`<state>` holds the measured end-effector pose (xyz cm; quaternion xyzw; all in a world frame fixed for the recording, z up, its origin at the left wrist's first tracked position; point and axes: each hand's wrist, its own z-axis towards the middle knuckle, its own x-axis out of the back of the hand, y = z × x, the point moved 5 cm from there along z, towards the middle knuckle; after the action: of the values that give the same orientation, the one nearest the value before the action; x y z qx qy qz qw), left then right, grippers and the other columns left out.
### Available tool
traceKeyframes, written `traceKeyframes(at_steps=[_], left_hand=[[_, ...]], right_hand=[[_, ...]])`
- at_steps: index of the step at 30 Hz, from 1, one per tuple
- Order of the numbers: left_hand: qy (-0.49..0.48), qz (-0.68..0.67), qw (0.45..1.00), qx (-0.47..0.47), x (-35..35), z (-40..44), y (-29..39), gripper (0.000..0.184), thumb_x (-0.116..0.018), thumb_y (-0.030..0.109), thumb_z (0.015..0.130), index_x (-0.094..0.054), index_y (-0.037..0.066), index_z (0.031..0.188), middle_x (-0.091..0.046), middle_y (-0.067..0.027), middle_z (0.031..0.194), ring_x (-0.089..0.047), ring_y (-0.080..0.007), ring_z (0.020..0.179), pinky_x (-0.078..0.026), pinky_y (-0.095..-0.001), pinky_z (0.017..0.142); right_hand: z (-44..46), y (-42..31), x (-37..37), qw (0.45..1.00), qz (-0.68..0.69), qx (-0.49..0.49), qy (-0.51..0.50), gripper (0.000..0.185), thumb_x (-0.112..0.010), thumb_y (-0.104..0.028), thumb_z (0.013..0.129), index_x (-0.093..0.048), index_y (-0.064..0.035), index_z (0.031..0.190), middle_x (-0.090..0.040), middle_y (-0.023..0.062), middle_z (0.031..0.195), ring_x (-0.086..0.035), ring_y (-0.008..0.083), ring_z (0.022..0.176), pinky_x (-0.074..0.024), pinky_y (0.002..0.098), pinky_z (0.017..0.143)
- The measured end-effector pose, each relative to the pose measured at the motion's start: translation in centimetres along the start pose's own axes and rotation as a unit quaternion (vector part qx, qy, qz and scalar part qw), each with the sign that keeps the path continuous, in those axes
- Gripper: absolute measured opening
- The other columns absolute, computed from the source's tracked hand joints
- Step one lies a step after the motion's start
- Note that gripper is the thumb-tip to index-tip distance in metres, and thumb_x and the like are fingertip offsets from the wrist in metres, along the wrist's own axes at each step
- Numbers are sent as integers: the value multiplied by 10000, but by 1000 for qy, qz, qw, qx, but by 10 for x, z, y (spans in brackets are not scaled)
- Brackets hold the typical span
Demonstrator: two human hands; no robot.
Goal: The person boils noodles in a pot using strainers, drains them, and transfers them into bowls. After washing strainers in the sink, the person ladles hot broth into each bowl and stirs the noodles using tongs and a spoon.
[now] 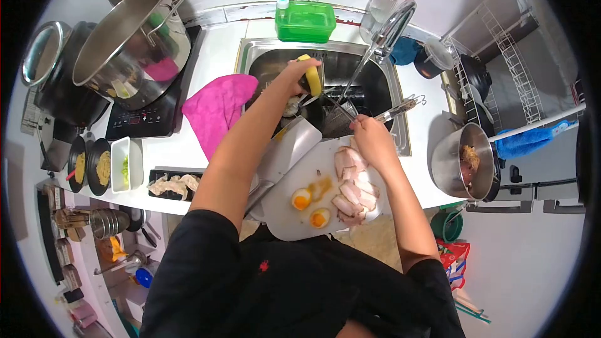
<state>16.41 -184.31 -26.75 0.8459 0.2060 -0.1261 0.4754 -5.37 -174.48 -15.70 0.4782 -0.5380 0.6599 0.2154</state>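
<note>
The left hand [297, 76] is over the left part of the sink [400, 131], its fingers closed around a yellow sponge [313, 80]. The right hand [372, 137] is at the sink's near edge, fingers clenched on the end of a thin metal utensil [339, 106] that slants up toward the sponge. Water runs from the curved faucet [394, 25] into the basin between the hands; what lies lower in the sink is too jumbled to tell apart.

Just in front of the person, a white cutting board [291, 225] carries two egg halves [310, 208] — yolks up, beside a brown smear — and sliced meat [356, 188] on its right side. A pink cloth [219, 109] lies on the worktop [410, 181] left of the sink, near a black induction cooker [141, 124] with a large steel pot [134, 50] on it. Behind the sink sits a green container [305, 25].
</note>
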Motion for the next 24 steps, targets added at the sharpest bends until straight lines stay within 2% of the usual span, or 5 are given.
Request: traceKeyframes(at_steps=[9, 12, 16, 20, 24], left_hand=[[53, -83, 990, -96, -15, 5, -6, 400, -665, 171, 780, -474, 50, 1111, -548, -143, 1036, -582, -303, 906, -504, -533, 745], [34, -78, 993, -76, -19, 3, -19, 379, -660, 199, 802, -493, 47, 1106, -587, -118, 997, -618, -262, 845, -529, -446, 714], [66, 104, 991, -49, -12, 0, -31, 390, -649, 276, 825, -525, 42, 1111, -629, -109, 937, -628, -244, 855, -522, -387, 679], [300, 381, 853, -194, -1, -28, 2, 326, -580, 244, 842, -549, 5, 1061, -615, -205, 960, -601, -383, 886, -476, -470, 763], [126, 496, 710, -484, -46, -30, -17, 390, -593, 207, 773, -559, 66, 1134, -561, -165, 1025, -555, -344, 921, -452, -387, 828]], right_hand=[[6, 7, -8, 997, 68, -2, 38, 194, -453, -142, 863, -597, -28, 928, -613, 174, 748, -599, 308, 604, -494, 430, 614], [3, 21, -32, 694, 640, -221, -244, 149, -510, -102, 839, -555, -55, 972, -596, 89, 717, -594, 224, 585, -521, 383, 567], [-1, 11, -45, 602, 732, -243, -206, 223, -466, 3, 828, -487, -40, 1046, -518, 58, 704, -469, 119, 515, -348, 200, 362], [-2, 30, -59, 534, 763, -294, -214, 259, -406, 35, 830, -426, -31, 1079, -340, -1, 578, -273, 68, 433, -200, 186, 318], [-2, 27, -61, 570, 714, -310, -261, 265, -383, 20, 846, -402, -55, 1099, -295, -23, 562, -234, 51, 423, -166, 189, 330]])
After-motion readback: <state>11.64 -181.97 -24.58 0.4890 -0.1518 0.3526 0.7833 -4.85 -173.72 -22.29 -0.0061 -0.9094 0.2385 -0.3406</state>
